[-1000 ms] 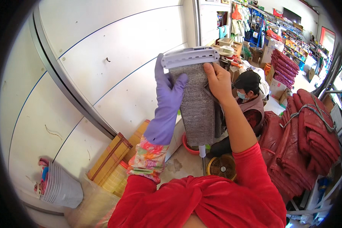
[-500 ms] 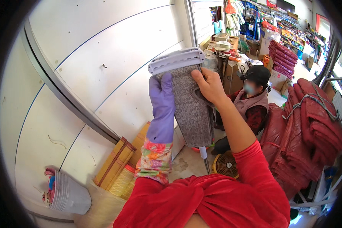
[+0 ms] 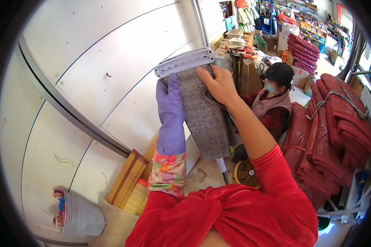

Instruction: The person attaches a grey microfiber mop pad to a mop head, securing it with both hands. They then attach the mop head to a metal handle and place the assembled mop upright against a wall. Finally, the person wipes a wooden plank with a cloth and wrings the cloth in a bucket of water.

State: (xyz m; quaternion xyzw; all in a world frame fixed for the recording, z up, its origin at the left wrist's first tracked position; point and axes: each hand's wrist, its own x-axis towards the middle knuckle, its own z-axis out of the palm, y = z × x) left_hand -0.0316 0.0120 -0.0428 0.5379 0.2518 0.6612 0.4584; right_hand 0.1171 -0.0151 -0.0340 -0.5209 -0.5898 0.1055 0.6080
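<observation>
A flat mop is raised in front of me, its grey cloth pad (image 3: 200,115) facing me. Along the pad's upper end runs a pale lavender plastic strip (image 3: 184,61) with slots. The mop's white-and-metal pole (image 3: 221,165) shows below the pad. My left hand (image 3: 170,111), in a purple rubber glove with a floral cuff, grips the left edge, thumb on the cloth and fingers hidden behind. My bare right hand (image 3: 219,87) clasps the right edge near the top, its thumb pressed on the pad and its fingers mostly out of sight.
Dark red quilted bundles (image 3: 338,136) tied with cord are piled at right. A co-worker (image 3: 276,90) in a black cap and mask sits beyond my right arm. Stacked grey buckets (image 3: 82,214) and woven mats (image 3: 127,178) lie by the white wall (image 3: 123,61). A yellow round fan-like object (image 3: 246,175) is on the floor.
The mop head and both my hands have shifted slightly left in view, and the pad's top tilts a little more. My grip looks the same. The background has shifted slightly too.
</observation>
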